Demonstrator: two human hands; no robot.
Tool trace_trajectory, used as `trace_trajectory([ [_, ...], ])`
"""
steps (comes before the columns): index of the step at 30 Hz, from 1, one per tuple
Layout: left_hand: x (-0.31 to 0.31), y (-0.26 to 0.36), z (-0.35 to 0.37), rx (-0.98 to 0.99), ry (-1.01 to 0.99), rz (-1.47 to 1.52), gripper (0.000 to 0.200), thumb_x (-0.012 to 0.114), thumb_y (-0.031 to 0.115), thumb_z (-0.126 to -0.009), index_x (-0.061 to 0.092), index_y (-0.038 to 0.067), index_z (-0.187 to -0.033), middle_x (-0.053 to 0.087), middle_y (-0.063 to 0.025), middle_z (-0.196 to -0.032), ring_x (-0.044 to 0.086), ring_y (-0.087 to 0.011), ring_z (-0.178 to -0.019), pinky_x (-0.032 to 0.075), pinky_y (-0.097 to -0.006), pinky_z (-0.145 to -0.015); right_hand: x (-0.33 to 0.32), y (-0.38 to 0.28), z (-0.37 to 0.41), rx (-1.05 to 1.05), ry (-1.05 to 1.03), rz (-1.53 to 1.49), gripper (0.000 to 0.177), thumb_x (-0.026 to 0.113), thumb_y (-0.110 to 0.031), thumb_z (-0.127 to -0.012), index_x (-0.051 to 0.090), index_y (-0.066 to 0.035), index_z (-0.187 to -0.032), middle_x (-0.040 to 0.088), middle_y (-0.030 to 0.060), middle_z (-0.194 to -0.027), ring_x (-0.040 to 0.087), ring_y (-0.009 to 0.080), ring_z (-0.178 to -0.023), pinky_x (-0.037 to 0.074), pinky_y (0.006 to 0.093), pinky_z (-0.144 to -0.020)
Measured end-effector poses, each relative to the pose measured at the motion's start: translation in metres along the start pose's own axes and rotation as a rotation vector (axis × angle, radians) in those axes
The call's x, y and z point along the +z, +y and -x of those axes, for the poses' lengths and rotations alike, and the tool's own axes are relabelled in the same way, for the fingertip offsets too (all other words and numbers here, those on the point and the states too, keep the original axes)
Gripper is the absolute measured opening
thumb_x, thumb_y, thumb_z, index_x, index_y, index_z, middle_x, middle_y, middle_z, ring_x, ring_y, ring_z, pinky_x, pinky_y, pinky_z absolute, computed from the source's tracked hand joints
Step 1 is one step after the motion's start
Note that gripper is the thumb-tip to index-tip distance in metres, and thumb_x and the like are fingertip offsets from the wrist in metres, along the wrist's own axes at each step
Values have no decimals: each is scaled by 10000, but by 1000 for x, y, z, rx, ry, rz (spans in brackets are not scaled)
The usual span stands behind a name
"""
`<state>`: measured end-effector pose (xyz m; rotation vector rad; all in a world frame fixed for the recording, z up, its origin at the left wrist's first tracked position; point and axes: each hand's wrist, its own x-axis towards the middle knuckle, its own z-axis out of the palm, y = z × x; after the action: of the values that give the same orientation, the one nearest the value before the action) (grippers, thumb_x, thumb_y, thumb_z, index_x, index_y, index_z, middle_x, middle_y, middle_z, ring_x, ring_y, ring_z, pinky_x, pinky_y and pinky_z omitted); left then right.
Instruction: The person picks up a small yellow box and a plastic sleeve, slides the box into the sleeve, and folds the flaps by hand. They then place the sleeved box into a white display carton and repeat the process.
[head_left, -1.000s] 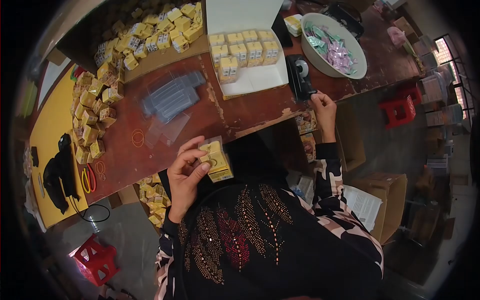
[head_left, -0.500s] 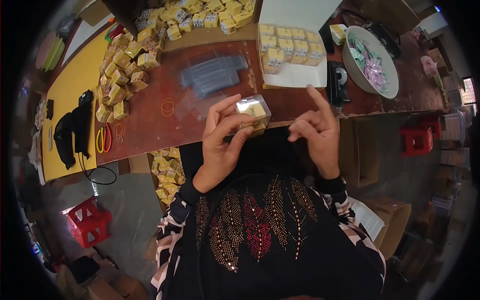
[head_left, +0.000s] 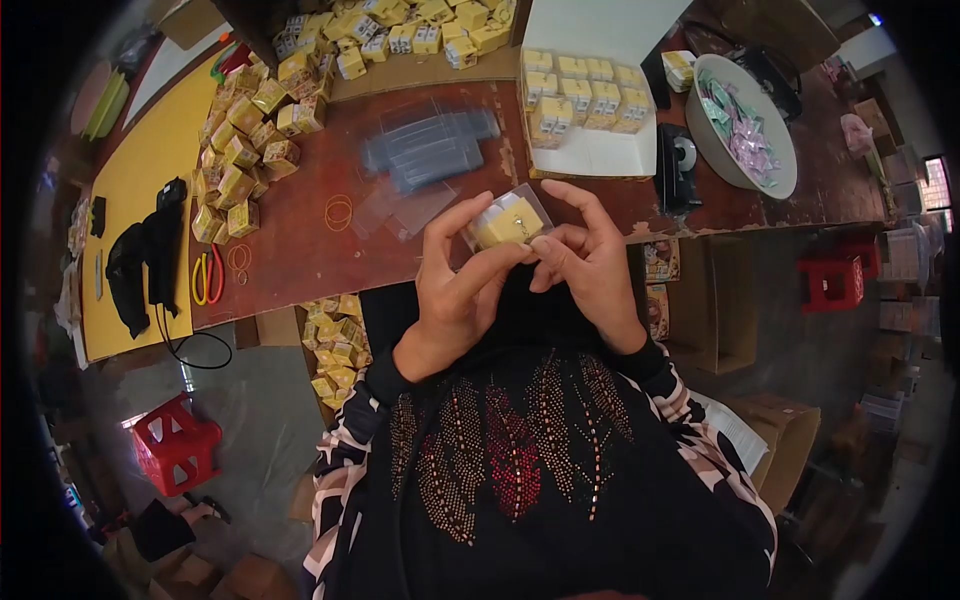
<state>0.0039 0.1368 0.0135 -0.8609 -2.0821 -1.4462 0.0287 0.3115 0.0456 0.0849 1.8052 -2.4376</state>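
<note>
A clear plastic box (head_left: 513, 221) with a small yellow carton inside is held up in front of my chest, over the table's near edge. My left hand (head_left: 455, 275) is closed around its left side, thumb along the near edge. At the right corner, my right hand (head_left: 588, 262) pinches the box between thumb and bent fingers, its index finger raised by the far side. Beyond the hands lies a stack of flat clear plastic sleeves (head_left: 425, 150). Small yellow cartons stand in rows in an open white box (head_left: 607, 155).
Loose yellow cartons (head_left: 240, 155) are heaped at the left, and more (head_left: 336, 345) sit in a box below the table. A white basin (head_left: 790, 165) holds green and purple packets. Red-and-yellow-handled pliers (head_left: 208, 275), rubber bands (head_left: 339, 212) and a black tape dispenser (head_left: 678, 175) lie on the table.
My right hand has moved left from beside the clear box onto its right corner. The box has turned and tilted, so the yellow carton's face shows more.
</note>
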Motion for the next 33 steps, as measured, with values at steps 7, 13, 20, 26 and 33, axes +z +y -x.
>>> trace_trajectory([
  [7,-4,8,-6,-339,-81,368,263,710,-65,-841,677,33,-1083,461,-159,-1374,553,-263,-1215,494,-369,-1010,-23,11,-21,-865,130,854,496,811,-98,-783,584,-41,-1220,618,149,-1185,634,227,-1008,537,324,-828],
  [13,2,4,-6,-505,-59,695,288,689,-84,-850,614,-7,-1118,440,-117,-1368,531,-208,-1214,496,-338,-1009,-31,2,-34,-821,-177,873,505,793,-105,-756,602,-65,-1221,603,142,-1202,587,318,-1136,490,372,-936],
  [20,-2,0,-11,-625,-86,640,571,752,64,-819,486,51,-1324,481,-80,-1288,563,-173,-1117,476,-306,-960,-37,4,-11,-158,-245,530,849,766,-139,-767,340,-94,-1500,581,115,-1175,600,214,-1091,485,354,-963],
  [26,-8,1,-20,-593,-688,450,589,744,75,-813,499,47,-1347,602,-72,-1092,592,-137,-994,471,-304,-896,-59,-21,-2,-145,-277,539,778,797,-147,-779,416,-72,-1454,553,77,-1237,576,170,-1075,469,329,-964],
  [33,-8,-7,-7,-812,-667,691,521,749,35,-814,521,39,-1281,666,-46,-1138,598,-111,-1056,456,-284,-955,-247,-7,-21,-413,842,1096,254,689,-227,-890,702,24,-930,663,159,-1154,626,231,-1041,486,317,-862],
])
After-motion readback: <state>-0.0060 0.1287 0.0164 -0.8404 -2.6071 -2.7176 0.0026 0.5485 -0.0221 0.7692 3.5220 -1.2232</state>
